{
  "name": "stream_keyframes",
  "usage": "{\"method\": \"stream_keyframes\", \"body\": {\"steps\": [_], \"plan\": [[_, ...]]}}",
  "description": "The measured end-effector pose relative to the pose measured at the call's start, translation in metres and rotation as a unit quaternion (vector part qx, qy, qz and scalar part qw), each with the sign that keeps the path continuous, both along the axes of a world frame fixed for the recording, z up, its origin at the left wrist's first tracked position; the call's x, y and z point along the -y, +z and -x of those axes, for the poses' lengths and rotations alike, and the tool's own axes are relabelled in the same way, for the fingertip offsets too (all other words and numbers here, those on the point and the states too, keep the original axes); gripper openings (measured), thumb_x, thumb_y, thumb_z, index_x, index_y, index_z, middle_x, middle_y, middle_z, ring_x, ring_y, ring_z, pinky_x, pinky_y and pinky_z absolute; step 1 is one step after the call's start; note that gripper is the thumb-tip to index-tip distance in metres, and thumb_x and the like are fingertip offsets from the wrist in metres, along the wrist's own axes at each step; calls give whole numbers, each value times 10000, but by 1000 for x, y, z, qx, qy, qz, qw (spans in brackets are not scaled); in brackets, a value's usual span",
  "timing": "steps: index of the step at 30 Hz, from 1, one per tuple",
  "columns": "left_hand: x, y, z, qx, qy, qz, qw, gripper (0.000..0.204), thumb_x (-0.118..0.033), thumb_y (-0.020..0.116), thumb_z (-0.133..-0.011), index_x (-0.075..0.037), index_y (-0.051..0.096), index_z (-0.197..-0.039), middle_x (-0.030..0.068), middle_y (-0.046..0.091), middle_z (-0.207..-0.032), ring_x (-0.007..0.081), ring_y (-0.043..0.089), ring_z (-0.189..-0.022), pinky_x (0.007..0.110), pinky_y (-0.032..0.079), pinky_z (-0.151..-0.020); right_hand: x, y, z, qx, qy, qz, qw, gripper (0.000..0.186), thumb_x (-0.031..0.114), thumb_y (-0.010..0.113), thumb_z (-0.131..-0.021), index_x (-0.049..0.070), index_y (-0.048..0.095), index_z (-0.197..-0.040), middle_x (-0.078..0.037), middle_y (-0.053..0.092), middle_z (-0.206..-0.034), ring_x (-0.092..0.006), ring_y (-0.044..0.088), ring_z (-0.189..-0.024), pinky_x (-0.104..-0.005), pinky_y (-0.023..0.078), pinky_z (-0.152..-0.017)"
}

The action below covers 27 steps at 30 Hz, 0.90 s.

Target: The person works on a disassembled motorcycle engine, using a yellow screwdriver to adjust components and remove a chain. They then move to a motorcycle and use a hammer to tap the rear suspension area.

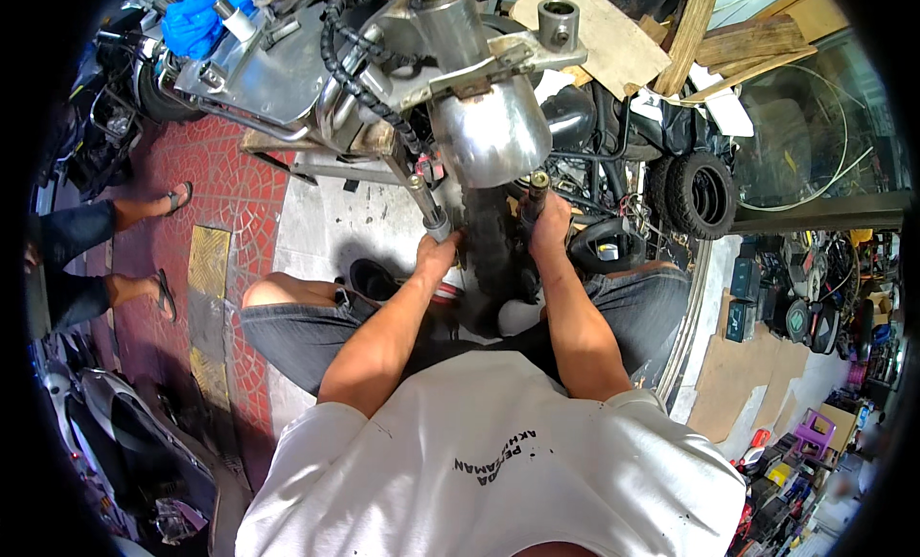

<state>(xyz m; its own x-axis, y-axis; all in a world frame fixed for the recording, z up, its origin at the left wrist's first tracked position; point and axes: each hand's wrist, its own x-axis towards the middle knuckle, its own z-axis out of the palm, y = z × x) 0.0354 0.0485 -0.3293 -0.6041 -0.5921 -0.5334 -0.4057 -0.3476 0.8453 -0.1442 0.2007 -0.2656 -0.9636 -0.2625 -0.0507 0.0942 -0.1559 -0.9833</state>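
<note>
My left hand (437, 255) grips the left metal fork tube (429, 200), a silver shaft with a grey lower sleeve, at the lower middle of the metalwork. My right hand (548, 226) is wrapped round the right fork tube (537, 187), whose brassy top points up. A dark tyre (487, 245) stands between the two tubes, below a large polished steel cylinder (487, 135). A metal bracket (489, 68) with a round socket (557, 25) crosses the cylinder, and a black wrapped cable (374, 87) hangs to its left.
Stacked small tyres (685, 193) and wood offcuts (743, 49) lie right. A person's legs (86, 289) in sandals stand on red paving at left. Motorbikes (101, 442) line the left edge; a metal plate (259, 54) is upper left. Cardboard (747, 365) and clutter fill the right.
</note>
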Motion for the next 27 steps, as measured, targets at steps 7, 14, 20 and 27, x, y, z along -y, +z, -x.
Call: {"method": "stream_keyframes", "body": {"steps": [7, 14, 20, 27], "plan": [[-5, 22, -12, 19, -51, -5, 999, 276, -148, 686, -952, 52, 705, -1141, 113, 741, -1000, 197, 672, -854, 358, 528, -774, -1, 19, -9, -14, 51, 0, 999, 327, 213, 501, -1036, -18, 687, -899, -62, 696, -802, -146, 624, -699, -294, 491, -671], [-18, 53, -19, 13, -21, -54, 998, 229, -180, 703, -951, 17, 722, -1067, 79, 716, -901, 170, 642, -759, 349, 512, -676, -3, 20, -24, 47, 41, 79, 995, 328, 182, 602, -1021, -47, 642, -789, 74, 507, -704, -58, 398, -655, -272, 331, -591], [-35, 43, -23, 65, -49, -43, 996, 242, -228, 736, -927, 1, 733, -1002, 72, 705, -813, 174, 636, -696, 361, 497, -623, -21, 31, -35, -3, 3, 22, 1000, 359, 194, 607, -1018, 16, 576, -708, 85, 444, -671, -44, 352, -635, -287, 283, -563], [-46, 52, 18, 71, -142, 63, 985, 352, -338, 755, -910, -11, 742, -1041, 154, 745, -866, 272, 699, -774, 403, 530, -731, -68, 15, -11, 69, -88, 39, 993, 412, 288, 503, -1061, -1, 662, -815, -97, 667, -720, -191, 614, -589, -322, 491, -593]]}}
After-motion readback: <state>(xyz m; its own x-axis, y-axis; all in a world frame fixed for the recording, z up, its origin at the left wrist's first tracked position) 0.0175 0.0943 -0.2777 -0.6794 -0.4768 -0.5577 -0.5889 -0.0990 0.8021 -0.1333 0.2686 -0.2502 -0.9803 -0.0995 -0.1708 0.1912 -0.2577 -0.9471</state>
